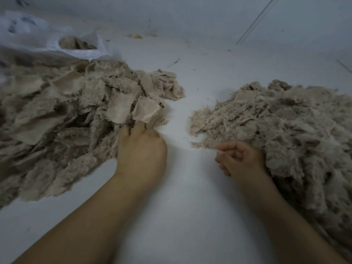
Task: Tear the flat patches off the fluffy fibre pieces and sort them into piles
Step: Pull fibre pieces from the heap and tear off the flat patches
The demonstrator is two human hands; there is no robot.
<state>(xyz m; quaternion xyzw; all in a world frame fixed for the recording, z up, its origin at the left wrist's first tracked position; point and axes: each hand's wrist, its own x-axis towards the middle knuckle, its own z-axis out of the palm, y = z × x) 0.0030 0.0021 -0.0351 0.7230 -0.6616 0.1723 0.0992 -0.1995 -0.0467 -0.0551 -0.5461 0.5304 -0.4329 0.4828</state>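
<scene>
Material: beige-grey fluffy fibre, in two heaps on a white table (177,197).
Left hand (142,147): back facing up, fingers curled down into the near edge of the left heap (62,122); fingertips buried in fibre, so it grips a piece there, though exactly which piece cannot be told.
Patches: two flat, smooth patches (133,109) stand just beyond the left hand's knuckles, side by side and tilted up; more flat pieces lie scattered across the heap further from that hand.
Right hand (241,159): fingers loosely curled, palm turned inward, thumb and forefinger close together; resting against the near inner edge of the right heap (285,134). A thin wisp of fibre sits at its fingertips; whether it is pinched cannot be told.
Right heap: all loose fluff, stringy at the edge nearest the right hand.
Gap: bare table strip between the two hands; heaps well apart.
Bag (80,46): clear plastic, far beyond the left hand, with fibre inside.
</scene>
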